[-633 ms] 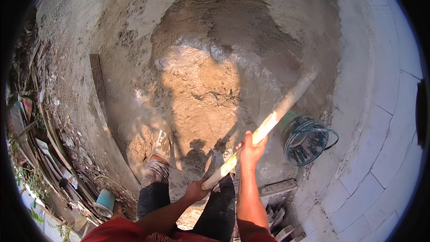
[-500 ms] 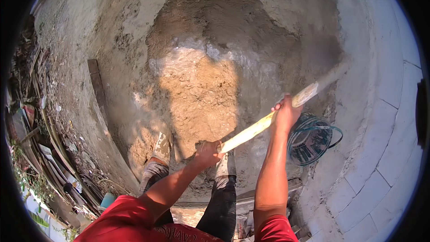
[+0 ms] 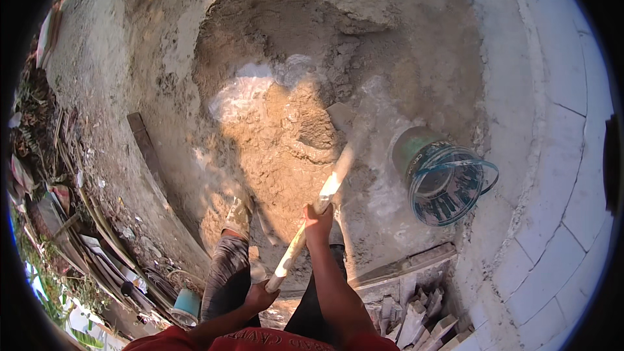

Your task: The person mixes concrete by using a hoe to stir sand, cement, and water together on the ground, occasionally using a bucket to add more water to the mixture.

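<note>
A long, pale wooden tool handle [image 3: 294, 250] slants up and away from me in both fists. Its far end blurs into the mortar, where a flat grey piece shows beside it; I cannot tell what kind of head it has. My left hand [image 3: 261, 296] grips the near end, low by my left leg. Farther up the shaft, my right hand [image 3: 318, 222] is wrapped round it. Beyond them spreads a wet heap of sandy mortar mix [image 3: 279, 123], brown in the sunlit part, with whitish watery patches and a dark hollow behind.
A green bucket [image 3: 416, 145] with a dark, smeared inside lies tilted to the right of the mix. Wooden boards [image 3: 146, 143] edge the left side. Broken tile pieces [image 3: 422, 322] lie at lower right, pale paving [image 3: 552, 182] beyond. Sticks and debris [image 3: 84, 221] line the left.
Both hands have swung the handle from the right toward my middle and drawn it nearer. Its far end now lies over the heap. The bucket shows more fully.
</note>
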`<action>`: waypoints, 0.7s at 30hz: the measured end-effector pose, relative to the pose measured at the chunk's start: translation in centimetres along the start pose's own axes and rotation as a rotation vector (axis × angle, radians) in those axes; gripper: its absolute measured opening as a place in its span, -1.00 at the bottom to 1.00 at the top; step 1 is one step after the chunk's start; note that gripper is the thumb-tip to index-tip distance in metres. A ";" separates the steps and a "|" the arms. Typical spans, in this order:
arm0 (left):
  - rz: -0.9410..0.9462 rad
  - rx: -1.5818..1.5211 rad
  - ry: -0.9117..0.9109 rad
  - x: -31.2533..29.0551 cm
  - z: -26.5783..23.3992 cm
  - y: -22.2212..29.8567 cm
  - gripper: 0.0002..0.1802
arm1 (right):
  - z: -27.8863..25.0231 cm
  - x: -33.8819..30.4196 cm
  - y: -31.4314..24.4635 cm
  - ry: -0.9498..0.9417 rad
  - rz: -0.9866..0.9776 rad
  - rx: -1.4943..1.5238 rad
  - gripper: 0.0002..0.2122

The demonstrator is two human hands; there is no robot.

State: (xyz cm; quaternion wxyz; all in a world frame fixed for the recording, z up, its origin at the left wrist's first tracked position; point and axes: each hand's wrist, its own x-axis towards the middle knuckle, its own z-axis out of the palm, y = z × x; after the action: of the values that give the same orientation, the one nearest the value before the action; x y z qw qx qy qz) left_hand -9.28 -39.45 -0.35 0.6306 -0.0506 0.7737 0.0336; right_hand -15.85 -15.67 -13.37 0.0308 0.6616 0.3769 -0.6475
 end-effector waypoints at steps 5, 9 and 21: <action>0.335 -0.407 -0.233 7.4 -3.7 10.1 -0.46 | -1.5 5.3 -12.9 0.136 -0.145 0.109 -0.55; 0.454 -0.668 -0.523 13.5 -9.1 19.5 -0.67 | -0.1 16.6 -19.4 0.148 -0.230 -0.181 -0.47; -0.100 -0.865 -0.404 -6.5 -13.1 -10.5 -0.71 | 14.5 -5.3 9.0 -0.128 0.189 -0.350 -0.57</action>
State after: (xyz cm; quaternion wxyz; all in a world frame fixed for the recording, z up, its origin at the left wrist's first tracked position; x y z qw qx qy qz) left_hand -19.48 -51.12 8.75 0.6901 -0.3381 0.5475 0.3312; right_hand -22.46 -32.19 -15.07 0.2298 0.6359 0.4174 -0.6071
